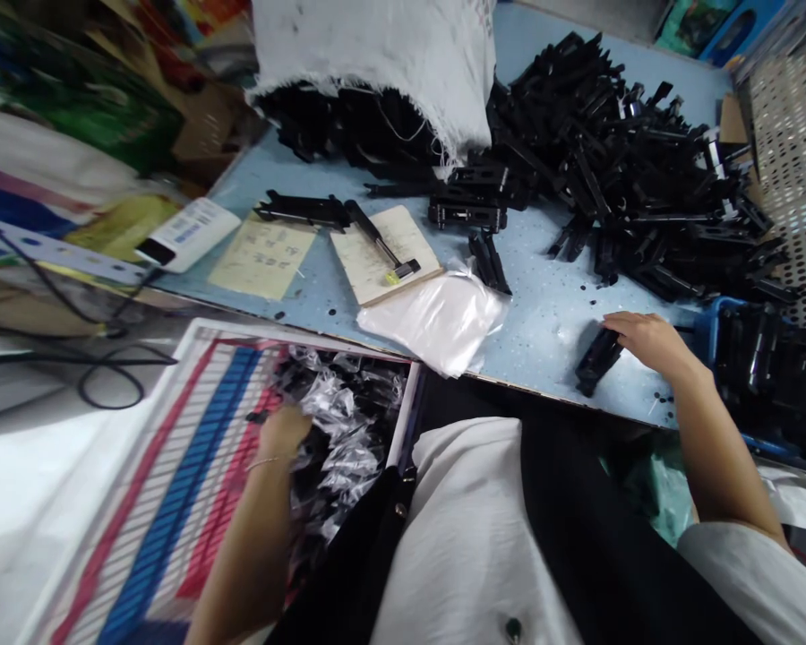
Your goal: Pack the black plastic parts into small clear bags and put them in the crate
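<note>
My right hand (pixel 648 340) is on the blue worktop at the right, its fingers closed over one end of a black elongated part (pixel 596 363). That part lies tilted near the table's front edge. Down at the left, my left hand (pixel 283 432) is over a crate lined with striped cloth, beside black parts in clear plastic bags (pixel 342 425). Motion blurs its fingers, so their grip cannot be made out. Between the hands, a stack of clear plastic bags (pixel 443 318) lies at the table edge, with a pair of black parts (pixel 489 262) touching it.
A large pile of black parts (pixel 597 170) covers the back right, partly under a white woven sack (pixel 376 45). A blue bin (pixel 712 336) stands at the right. A small hammer (pixel 382 242) lies on a pad (pixel 359 269), near a yellow note (pixel 263 258) and white box (pixel 192 235).
</note>
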A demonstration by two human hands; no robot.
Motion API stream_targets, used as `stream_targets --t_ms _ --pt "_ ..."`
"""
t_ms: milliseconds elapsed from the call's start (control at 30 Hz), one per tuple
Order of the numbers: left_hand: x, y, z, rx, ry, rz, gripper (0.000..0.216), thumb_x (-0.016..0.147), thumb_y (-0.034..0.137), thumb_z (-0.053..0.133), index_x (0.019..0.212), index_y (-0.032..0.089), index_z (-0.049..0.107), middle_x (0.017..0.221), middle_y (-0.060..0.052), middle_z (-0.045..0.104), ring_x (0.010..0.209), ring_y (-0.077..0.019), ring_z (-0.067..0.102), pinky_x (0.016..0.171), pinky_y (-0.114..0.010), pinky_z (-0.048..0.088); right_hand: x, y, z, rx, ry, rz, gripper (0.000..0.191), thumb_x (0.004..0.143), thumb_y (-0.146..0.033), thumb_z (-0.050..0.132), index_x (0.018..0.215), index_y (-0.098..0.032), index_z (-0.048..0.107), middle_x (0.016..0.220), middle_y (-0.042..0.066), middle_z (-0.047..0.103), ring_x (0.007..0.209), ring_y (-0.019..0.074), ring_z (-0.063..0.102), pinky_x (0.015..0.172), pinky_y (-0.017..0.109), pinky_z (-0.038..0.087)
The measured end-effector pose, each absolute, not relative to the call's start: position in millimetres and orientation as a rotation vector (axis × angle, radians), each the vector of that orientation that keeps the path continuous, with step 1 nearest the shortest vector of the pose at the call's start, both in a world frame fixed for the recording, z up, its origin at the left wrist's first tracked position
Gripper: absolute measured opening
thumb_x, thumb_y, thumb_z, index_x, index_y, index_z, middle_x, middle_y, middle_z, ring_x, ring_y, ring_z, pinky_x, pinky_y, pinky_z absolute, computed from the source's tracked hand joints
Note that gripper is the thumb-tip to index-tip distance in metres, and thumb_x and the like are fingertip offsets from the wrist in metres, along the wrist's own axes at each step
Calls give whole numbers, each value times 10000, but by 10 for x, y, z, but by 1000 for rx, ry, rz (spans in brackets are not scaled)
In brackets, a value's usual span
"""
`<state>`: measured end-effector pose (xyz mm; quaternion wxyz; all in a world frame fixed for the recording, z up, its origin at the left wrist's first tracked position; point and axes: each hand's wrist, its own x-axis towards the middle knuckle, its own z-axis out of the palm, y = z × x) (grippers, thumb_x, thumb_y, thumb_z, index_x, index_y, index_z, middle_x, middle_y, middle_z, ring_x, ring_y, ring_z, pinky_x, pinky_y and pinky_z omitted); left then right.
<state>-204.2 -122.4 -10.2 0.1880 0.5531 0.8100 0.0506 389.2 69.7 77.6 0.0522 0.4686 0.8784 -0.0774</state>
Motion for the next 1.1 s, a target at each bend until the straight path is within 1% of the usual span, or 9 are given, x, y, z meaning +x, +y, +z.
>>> stream_targets --t_ms 133,233,300,400,467,667,767,967,1100 --pt "-1315 -745 74 1714 2404 483 244 920 285 475 1037 113 603 1081 -192 652 1145 -342 588 1018 -487 471 3530 650 828 1657 2677 -842 274 909 -363 578 1099 -222 716 1038 77 747 903 247 697 788 366 536" --pt "-468 -317 276 1999 1960 711 169 947 272 493 975 159 616 1072 -130 635 1033 -242 622 942 -372 519 3040 567 723 1864 2466 -1675 313 879 -429 617 1074 -197 695 910 57 750 809 221 705 731 338 543" --pt "-9 -78 348 2127 1846 638 186 908 302 595 998 144 631 1138 -155 618 1087 -275 601 941 -386 511 2727 503 615 1931 2226 -2213 336 847 -465 660 1046 -196 685 915 51 753 778 201 711 693 311 546" --pt "257 167 340 2088 1878 476 161 925 217 541 978 127 664 1142 -176 630 1078 -298 607 908 -402 503 2422 414 506 1907 1941 -2658 340 774 -496 753 914 -192 692 858 47 755 736 177 705 649 278 542" --pt "182 265 294 1944 1812 516 194 935 176 494 899 146 682 1045 -137 664 1007 -263 634 885 -376 501 2331 369 496 1867 1790 -2817 358 727 -503 804 874 -192 704 812 44 753 733 179 707 643 277 550" --pt "-160 347 226 1514 1652 861 145 782 270 689 685 181 630 790 -13 619 757 -161 601 748 -304 486 2093 355 519 1589 1416 -3228 381 647 -518 872 771 -194 714 831 61 761 904 256 739 786 365 599" --pt "-176 286 312 1501 1600 891 94 813 251 639 749 183 647 773 -8 643 762 -159 606 756 -301 493 1855 411 427 1527 1328 -3350 408 627 -540 873 770 -197 707 802 58 752 964 265 726 854 387 586" --pt "-273 90 534 1985 1623 819 316 893 95 410 992 163 702 1087 -103 709 1049 -226 629 978 -402 510 1769 336 346 1766 1395 -3345 333 631 -436 878 728 -201 663 685 1 700 772 187 720 693 267 557" --pt "-364 115 539 2000 1652 772 476 857 77 442 1301 136 602 1402 -124 583 1290 -235 551 1111 -410 466 2149 26 382 1355 1138 -3276 348 746 -482 799 867 -176 688 734 35 721 552 132 643 455 211 456"
